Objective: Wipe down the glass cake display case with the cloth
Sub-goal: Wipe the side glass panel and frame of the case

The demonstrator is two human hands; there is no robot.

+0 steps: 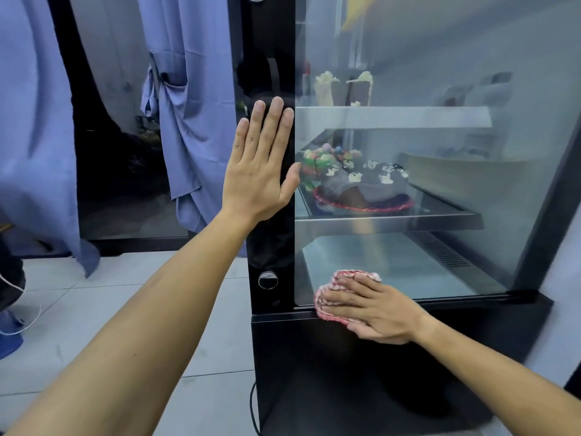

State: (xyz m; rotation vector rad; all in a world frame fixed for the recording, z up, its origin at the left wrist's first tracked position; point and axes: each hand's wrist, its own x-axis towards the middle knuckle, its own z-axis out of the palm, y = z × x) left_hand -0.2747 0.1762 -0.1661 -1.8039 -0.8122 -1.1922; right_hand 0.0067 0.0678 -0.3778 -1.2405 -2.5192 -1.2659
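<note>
The glass cake display case [440,73] fills the right half of the view, with a black frame and black base. My left hand [261,165] lies flat with straight fingers against the case's black corner post. My right hand [374,309] presses a red-and-white cloth [327,297] flat against the bottom left corner of the glass pane, at the lower frame edge. Most of the cloth is hidden under the fingers. Inside, a chocolate cake [364,187] on a red board sits on the middle shelf.
A colourful decorated cake [323,157] stands behind the chocolate one, and cake slices [327,86] sit on the upper shelf. Blue curtains [195,121] hang to the left. A round knob [268,280] is on the post. Grey tiled floor [125,294] lies lower left.
</note>
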